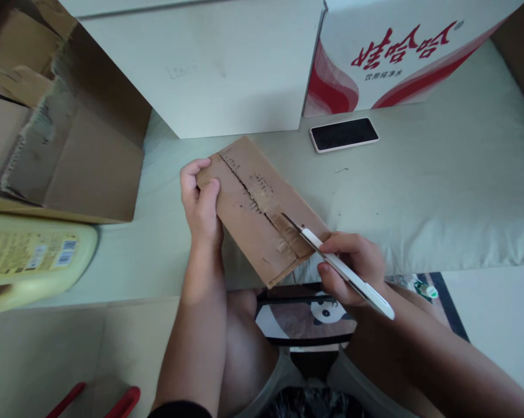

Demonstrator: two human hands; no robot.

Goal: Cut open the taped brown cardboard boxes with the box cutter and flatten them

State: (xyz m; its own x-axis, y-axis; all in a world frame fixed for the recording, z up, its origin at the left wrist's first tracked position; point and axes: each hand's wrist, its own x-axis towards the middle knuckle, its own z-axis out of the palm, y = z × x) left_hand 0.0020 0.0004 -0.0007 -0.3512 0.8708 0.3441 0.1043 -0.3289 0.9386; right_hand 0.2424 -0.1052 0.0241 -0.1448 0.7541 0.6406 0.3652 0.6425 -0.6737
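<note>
A small brown cardboard box, tilted, is gripped at its far left end by my left hand, with thumb on top and fingers around the edge. A dark seam runs along its upper face, and clear tape with scuffs and dark specks lies across it. My right hand is closed around a white utility knife. The knife's thin dark blade is out, its tip over the taped part of the seam near the box's near right end. Whether the tip touches the cardboard I cannot tell.
A smartphone lies on the pale green cloth surface. Behind stand a white box and a red-and-white carton. To the left are a large open cardboard box and a yellow jug. Red handles show below left.
</note>
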